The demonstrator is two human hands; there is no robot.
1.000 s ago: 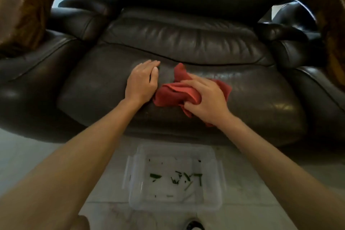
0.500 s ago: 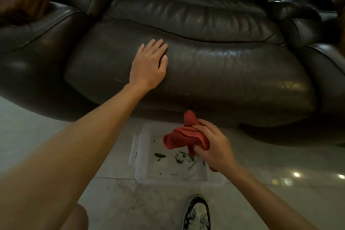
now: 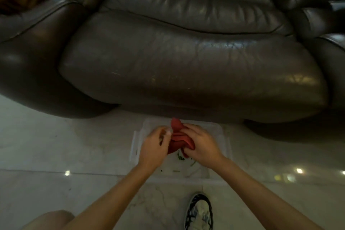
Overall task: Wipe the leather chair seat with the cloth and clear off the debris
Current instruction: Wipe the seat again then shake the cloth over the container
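Observation:
The dark brown leather chair seat (image 3: 186, 65) fills the upper half of the view, with no hands on it. Below its front edge, a clear plastic bin (image 3: 219, 136) stands on the floor with green debris bits (image 3: 180, 157) inside. The red cloth (image 3: 178, 139) is bunched up over the bin. My right hand (image 3: 202, 145) grips the cloth from the right. My left hand (image 3: 155, 145) pinches its left side, fingers curled.
Padded chair arms bulge at left (image 3: 28, 58) and right (image 3: 332, 52). The floor (image 3: 56, 155) is pale glossy tile with light reflections. My patterned shoe (image 3: 199, 213) stands just below the bin, and a knee (image 3: 48, 220) shows at lower left.
My right hand carried the cloth off the seat and down over the bin. My left hand left the seat and joined it on the cloth. The view tilted downward.

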